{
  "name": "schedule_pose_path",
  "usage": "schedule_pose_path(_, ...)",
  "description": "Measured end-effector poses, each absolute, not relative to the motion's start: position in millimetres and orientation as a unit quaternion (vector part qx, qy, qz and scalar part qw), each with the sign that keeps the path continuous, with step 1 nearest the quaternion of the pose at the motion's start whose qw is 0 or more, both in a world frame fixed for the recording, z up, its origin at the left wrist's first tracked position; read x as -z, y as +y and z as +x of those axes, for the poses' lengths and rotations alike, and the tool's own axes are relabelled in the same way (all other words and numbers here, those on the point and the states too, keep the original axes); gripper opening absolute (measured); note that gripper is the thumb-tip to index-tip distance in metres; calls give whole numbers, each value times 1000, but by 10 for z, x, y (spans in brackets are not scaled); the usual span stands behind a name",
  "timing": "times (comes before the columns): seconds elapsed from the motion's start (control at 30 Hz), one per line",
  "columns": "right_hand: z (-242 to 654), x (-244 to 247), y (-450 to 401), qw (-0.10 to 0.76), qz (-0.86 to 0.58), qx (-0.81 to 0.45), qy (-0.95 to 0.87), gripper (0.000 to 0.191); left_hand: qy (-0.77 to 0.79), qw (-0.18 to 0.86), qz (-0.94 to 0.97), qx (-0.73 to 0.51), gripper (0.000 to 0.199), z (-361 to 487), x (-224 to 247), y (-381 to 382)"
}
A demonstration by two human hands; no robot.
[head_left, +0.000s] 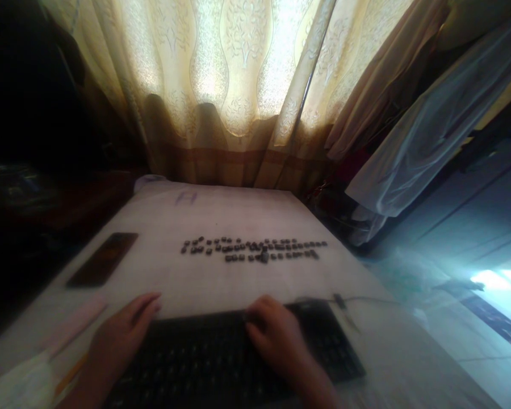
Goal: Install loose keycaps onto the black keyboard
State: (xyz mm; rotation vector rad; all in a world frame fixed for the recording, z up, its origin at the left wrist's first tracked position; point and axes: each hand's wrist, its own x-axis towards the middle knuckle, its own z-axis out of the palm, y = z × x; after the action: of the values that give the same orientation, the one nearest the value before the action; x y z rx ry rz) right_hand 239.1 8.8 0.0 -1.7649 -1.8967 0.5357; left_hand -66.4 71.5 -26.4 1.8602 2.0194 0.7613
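A black keyboard (183, 358) lies in front of me at the near side of the table, slightly blurred. My left hand (125, 326) is at its upper left corner, finger and thumb stretched out a little apart, with nothing visible between them. Over the keyboard's upper edge, right of the middle, my right hand (275, 332) is curled, its fingertips close to the thumb; whatever it may hold is hidden. Beyond the keyboard, loose black keycaps (276, 247) are spread in uneven rows on the pale tabletop.
A dark phone (104, 259) lies on the left of the white-covered table (238, 210). Nearer me are a pink strip-like item (74, 325), an orange stick (70, 375) and a whitish item (25, 383). A thin cable (366, 298) runs right. Curtains (242, 68) hang behind; cloths (430, 125) hang right.
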Motion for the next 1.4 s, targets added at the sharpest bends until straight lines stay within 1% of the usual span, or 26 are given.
schedule_pose_path(0.27, 2389, -33, 83, 241, -644, -196, -699, 14, 702, 157, 648, -248, 43, -690, 288, 719)
schedule_pose_path(0.43, 2393, -23, 82, 243, -642, -197, -700, 14, 697, 149, 650, -263, 41, -714, 359, 720)
schedule_pose_path(0.63, 2390, 9, 83, 256, -637, -187, -703, 17, 701, 151, 646, -262, 40, -673, 288, 716)
schedule_pose_path(0.93, 2404, -12, 83, 245, -638, -185, -706, 15, 704, 145, 645, -260, 40, -641, 243, 692)
schedule_pose_path(1.03, 2418, -12, 82, 253, -634, -186, -707, 15, 703, 155, 642, -265, 43, -613, 216, 680)
schedule_pose_path(1.27, 2390, -6, 44, 305, -590, -228, -712, 14, 705, 157, 641, -260, 45, -592, 213, 666)
schedule_pose_path(1.4, 2312, -23, 3, 286, -553, -276, -732, 18, 700, 156, 644, -265, 43, -592, 229, 658)
